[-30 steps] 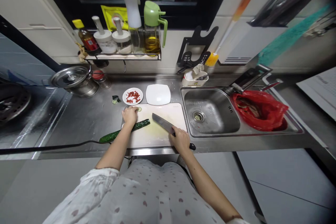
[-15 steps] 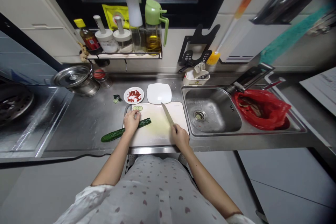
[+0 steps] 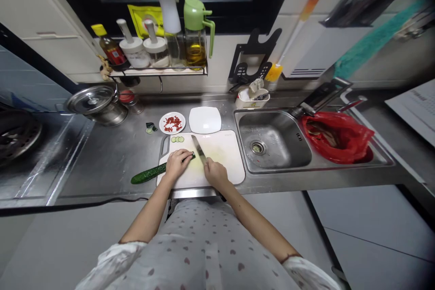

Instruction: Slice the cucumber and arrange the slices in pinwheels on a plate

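Note:
A long green cucumber [image 3: 148,174] lies across the left edge of the white cutting board [image 3: 222,158]. My left hand [image 3: 177,163] presses down on its right end, fingers curled over it. My right hand [image 3: 215,175] grips the handle of a kitchen knife [image 3: 199,149], whose blade points away from me and stands at the cucumber's cut end, right beside my left fingers. A few cucumber slices [image 3: 177,139] lie at the board's far left corner.
Behind the board stand a small plate of chopped red chilli [image 3: 172,123] and a white square plate [image 3: 205,119]. The sink [image 3: 272,142] is right of the board, with a red bag [image 3: 336,136] beside it. A lidded pot [image 3: 95,104] sits at the left; a condiment rack [image 3: 156,61] hangs on the wall.
My left hand left the slices at the board's far corner and came down onto the cucumber. My right hand swung the knife left until the blade met the cucumber's end.

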Demonstrator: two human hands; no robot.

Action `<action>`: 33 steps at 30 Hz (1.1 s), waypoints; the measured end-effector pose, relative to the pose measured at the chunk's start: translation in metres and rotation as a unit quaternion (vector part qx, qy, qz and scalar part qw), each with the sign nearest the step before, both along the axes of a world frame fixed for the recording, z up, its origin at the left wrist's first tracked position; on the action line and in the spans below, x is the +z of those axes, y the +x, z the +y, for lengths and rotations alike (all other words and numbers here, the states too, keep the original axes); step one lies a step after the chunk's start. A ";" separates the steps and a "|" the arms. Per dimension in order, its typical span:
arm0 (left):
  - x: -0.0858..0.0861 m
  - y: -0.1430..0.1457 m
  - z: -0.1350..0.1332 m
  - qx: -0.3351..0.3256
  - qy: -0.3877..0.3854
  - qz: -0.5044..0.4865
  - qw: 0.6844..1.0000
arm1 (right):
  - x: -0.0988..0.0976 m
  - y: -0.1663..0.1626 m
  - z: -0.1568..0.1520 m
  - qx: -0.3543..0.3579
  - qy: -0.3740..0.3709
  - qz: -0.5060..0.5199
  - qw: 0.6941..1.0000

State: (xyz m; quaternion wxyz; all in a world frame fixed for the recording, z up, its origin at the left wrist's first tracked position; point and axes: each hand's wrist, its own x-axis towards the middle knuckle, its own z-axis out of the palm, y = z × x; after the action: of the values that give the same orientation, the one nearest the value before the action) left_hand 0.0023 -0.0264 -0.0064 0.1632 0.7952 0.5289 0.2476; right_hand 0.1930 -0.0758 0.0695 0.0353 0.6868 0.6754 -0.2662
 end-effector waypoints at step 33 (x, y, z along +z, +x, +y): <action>0.006 0.006 -0.005 0.017 -0.033 0.047 0.998 | 0.003 -0.014 -0.015 0.033 -0.039 -0.003 0.999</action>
State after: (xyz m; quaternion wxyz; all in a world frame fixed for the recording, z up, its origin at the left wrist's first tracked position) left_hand 0.0085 -0.0313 0.0000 0.1605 0.7909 0.5574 0.1952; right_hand 0.1792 -0.0907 0.0727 0.0728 0.6631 0.6867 -0.2889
